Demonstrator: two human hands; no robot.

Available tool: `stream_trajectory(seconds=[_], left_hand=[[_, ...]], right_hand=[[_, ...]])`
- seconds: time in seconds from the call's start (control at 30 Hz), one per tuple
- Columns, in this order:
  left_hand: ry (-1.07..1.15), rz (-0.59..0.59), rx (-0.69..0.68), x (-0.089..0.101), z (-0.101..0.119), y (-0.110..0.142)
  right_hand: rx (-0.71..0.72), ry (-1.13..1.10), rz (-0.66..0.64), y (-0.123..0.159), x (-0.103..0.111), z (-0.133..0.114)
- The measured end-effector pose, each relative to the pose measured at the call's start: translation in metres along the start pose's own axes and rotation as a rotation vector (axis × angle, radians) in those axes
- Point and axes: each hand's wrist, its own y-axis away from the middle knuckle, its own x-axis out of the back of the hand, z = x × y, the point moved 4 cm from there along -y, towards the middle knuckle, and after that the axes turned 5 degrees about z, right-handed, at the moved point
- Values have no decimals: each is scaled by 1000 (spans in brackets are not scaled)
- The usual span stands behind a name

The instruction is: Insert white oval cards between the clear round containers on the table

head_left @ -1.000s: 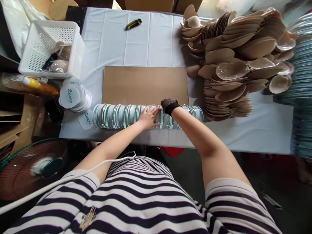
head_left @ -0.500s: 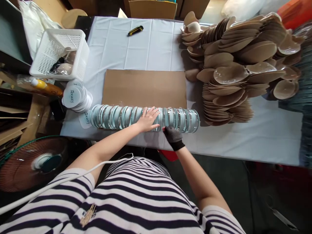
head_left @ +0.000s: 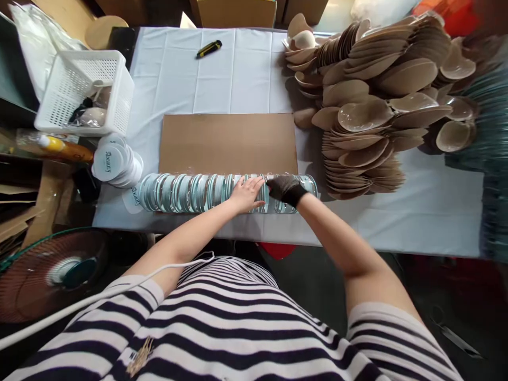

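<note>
A long row of round clear packs (head_left: 174, 193) with pale teal rims lies on its side along the front of a flat cardboard sheet (head_left: 228, 143). On the middle of this row rests my bare left hand (head_left: 246, 196), its fingers spread flat over the packs. My right hand (head_left: 286, 189), in a dark glove with bare fingertips, is over the row just to the right. Its fingers are drawn together close to my left fingertips; whatever may be between them is hidden. Loose round printed cards (head_left: 117, 161) are stacked by the row's left end.
Heaps of beige bra cups (head_left: 365, 114) cover the right of the white-clothed table (head_left: 178, 74). A yellow-black box cutter (head_left: 209, 48) lies at the back. At left are a white basket (head_left: 123, 90) and a fan (head_left: 75, 272). A white cable (head_left: 130, 286) crosses my left arm.
My right hand has risen from the row's near edge to its top, and the forearm has swung outward. My left hand stays flat on the packs. The view has shifted slightly.
</note>
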Motion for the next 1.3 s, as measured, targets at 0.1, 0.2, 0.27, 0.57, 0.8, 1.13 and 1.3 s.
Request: stream_trajectory(seconds=[0.1,0.2,0.27,0.57,0.8,1.13,1.3], left_hand=[[-3,11,-5,-1,2,1],[-7,3,-2,1,2,3],[-2,-28,13,5,4,3],[-28,-38,-152,2,44,-35],[-55,-47,-174,-6,42,-38],[-42,-53,-155,-6,44,-37],[-46,-97,-125,-1,50,-33]], right_hand=[[-127,-177,69,50,-63,-8],[-222,-229,59,77,-119,-25],[-254,-241,57,84,-134,-29],[-335,8,0,14,6,63],[-109,11,-183,-36,31,61],[-332,-267,91,101,-100,36],[-384,-305,116,110,-148,26]])
